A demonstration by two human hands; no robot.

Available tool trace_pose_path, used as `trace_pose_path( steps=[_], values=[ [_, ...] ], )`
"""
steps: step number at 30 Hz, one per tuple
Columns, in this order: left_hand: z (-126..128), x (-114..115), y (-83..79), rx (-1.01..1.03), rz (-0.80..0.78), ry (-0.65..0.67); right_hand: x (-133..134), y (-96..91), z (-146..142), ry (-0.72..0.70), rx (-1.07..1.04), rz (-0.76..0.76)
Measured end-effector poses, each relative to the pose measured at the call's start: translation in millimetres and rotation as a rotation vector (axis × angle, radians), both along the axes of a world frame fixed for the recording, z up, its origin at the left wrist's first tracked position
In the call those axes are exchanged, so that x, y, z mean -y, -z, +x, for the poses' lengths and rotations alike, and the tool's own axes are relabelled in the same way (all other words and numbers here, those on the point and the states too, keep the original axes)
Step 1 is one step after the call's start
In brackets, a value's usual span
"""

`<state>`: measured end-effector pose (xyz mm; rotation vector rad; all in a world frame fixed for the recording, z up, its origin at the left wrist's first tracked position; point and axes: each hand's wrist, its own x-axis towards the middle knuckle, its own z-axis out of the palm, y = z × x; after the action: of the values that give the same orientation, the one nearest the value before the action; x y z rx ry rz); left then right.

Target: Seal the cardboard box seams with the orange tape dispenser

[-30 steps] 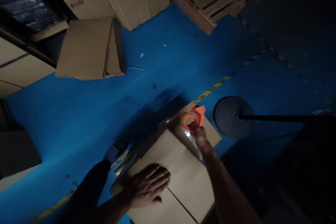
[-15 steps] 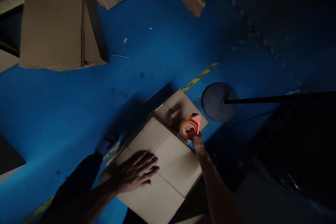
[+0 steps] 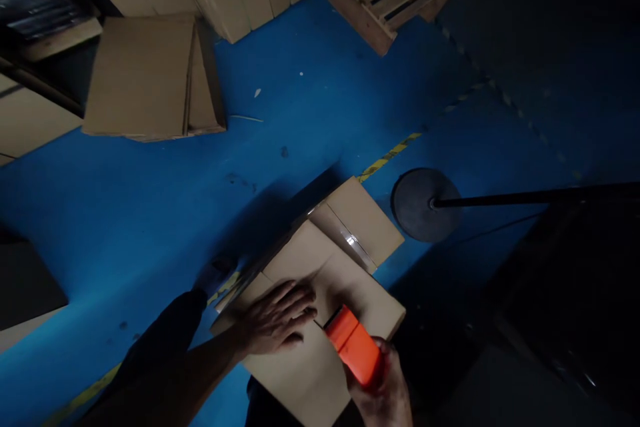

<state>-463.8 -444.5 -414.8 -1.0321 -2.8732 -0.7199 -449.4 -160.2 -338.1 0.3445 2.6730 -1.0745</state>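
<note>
My left hand (image 3: pixel 280 317) lies flat on top of a closed cardboard box (image 3: pixel 315 373), fingers spread near the seam between its flaps. Wrapped around an orange tape dispenser (image 3: pixel 356 347) is my right hand (image 3: pixel 383 387), over the right part of the same box. The dispenser's front end points toward the seam; whether it touches the cardboard I cannot tell. Beyond this box stands a second cardboard box (image 3: pixel 367 213), a shiny strip of clear tape (image 3: pixel 351 239) along its top.
A round black base (image 3: pixel 425 205) with a pole stands right of the boxes. Flat cardboard sheets (image 3: pixel 140 77) are stacked at upper left, and a wooden pallet (image 3: pixel 350 3) lies at the top. Yellow-black tape (image 3: pixel 390 157) marks the blue floor (image 3: pixel 300 120). My leg (image 3: pixel 175 327) shows at left.
My right hand has brought the tape dispenser back from the far box to over the near box. Shiny tape now shows on the far box. My left hand stays on the near box.
</note>
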Motion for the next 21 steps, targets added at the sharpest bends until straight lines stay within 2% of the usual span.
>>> trace_pose_path(
  steps=[2,5,9,11,13,17,19,21],
  values=[
    [3,-1,1.0,-0.004,-0.008,0.003,-7,13.9,17,-0.093,-0.013,0.135],
    [5,-1,1.2,-0.004,-0.031,0.021,-10,26.7,27,-0.160,-0.049,0.208],
    [7,0,-0.2,-0.018,-0.011,0.025,-3,23.8,23,-0.302,-0.100,0.214],
    [11,-7,-3.0,0.054,0.071,-0.001,-2,19.5,20,-0.403,-0.180,0.203],
    [17,-23,-8.9,0.268,0.295,-0.172,-3,17.4,20,-0.439,-0.271,0.211],
    [25,-66,-28.8,0.852,0.809,-0.660,-11,18.5,25,-0.454,-0.308,0.197],
    [22,-78,-38.6,1.168,1.005,-0.757,-12,18.2,27,-0.455,-0.321,0.199],
    [16,-79,-45.2,1.405,1.133,-0.802,-12,16.1,27,-0.455,-0.352,0.216]
  ],
)
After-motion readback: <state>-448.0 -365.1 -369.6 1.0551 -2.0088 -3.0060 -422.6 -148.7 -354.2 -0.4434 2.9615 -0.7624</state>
